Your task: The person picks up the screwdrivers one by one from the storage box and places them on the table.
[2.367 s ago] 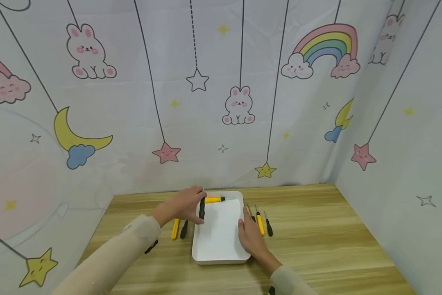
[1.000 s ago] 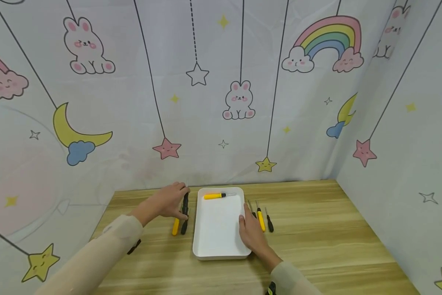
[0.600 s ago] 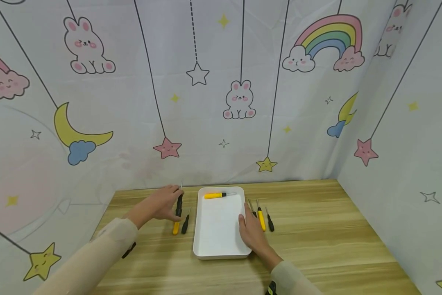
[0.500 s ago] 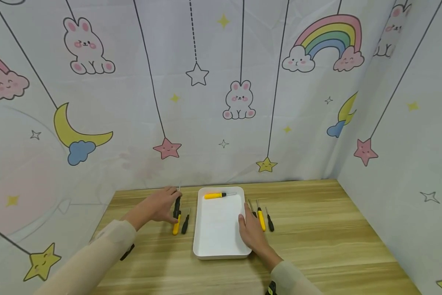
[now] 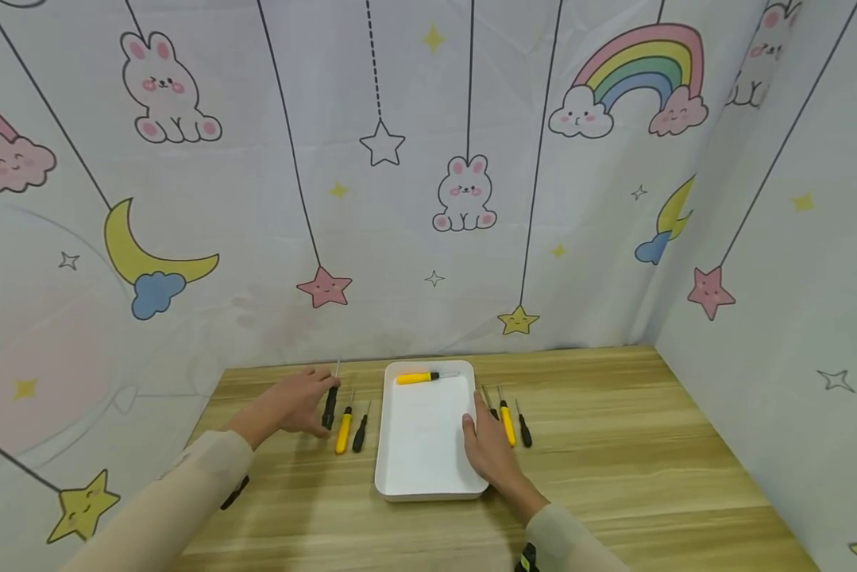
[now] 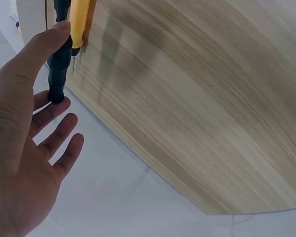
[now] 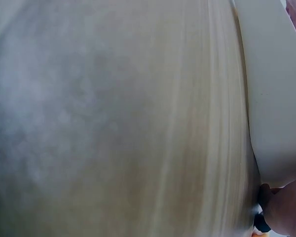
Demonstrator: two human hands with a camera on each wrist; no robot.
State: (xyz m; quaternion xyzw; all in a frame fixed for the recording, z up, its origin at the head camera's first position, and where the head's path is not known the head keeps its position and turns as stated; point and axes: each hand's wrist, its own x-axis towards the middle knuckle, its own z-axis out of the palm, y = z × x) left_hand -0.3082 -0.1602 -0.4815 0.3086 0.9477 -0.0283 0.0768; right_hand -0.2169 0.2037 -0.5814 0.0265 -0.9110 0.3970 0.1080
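My left hand [image 5: 295,403] pinches a black-handled screwdriver [image 5: 330,409] between thumb and fingertips, its thin metal shaft pointing away. In the left wrist view the thumb lies on the dark handle [image 6: 59,59], a fingertip is at its end, and the other fingers are spread. Just right of it lie a yellow screwdriver [image 5: 344,429] and a small black one [image 5: 360,433]. My right hand [image 5: 492,453] holds the right rim of a white tray [image 5: 431,496], thumb over the inner side, fingers along the outer. A yellow-and-black screwdriver [image 5: 415,378] lies crosswise at the tray's far end.
Right of the tray lie a yellow screwdriver [image 5: 507,425], a small black one [image 5: 524,429] and another dark one, partly hidden by the right hand. The wooden table [image 5: 628,461] ends at a wall covering [image 5: 399,238] printed with cartoons.
My left hand has carried the black screwdriver leftward, from over the tray's left edge, past the small black and yellow screwdrivers, to left of them. My right hand has stayed at the tray.
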